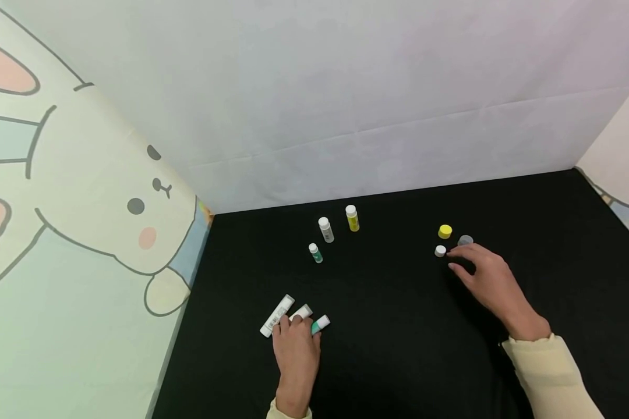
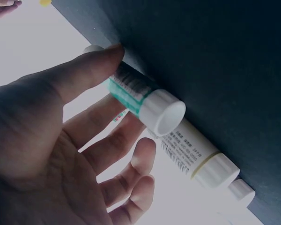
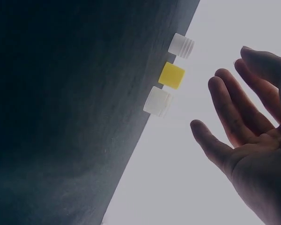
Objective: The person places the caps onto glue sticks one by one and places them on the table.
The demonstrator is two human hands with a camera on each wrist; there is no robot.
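In the head view, my left hand [image 1: 296, 352] is low over three glue sticks lying at the front left. Its thumb and index finger pinch a green-and-white glue stick [image 2: 126, 89]. Beside it lie a long white glue stick [image 1: 276, 315] and a shorter white one [image 1: 302, 311], partly hidden by the fingers. On the right side, my right hand [image 1: 484, 279] hovers with fingers apart and nothing between them. Its fingertips are close to a small white cap [image 1: 440, 251], with a yellow cap [image 3: 171, 75] and a translucent cap [image 1: 465, 240] alongside.
Toward the back left of the black table [image 1: 388, 326], three small tubes with white tops stand upright: a green one [image 1: 316, 254], a white one [image 1: 327, 231] and a yellow one [image 1: 353, 221]. A pale wall cloth [image 1: 356, 105] rises behind the table's far edge.
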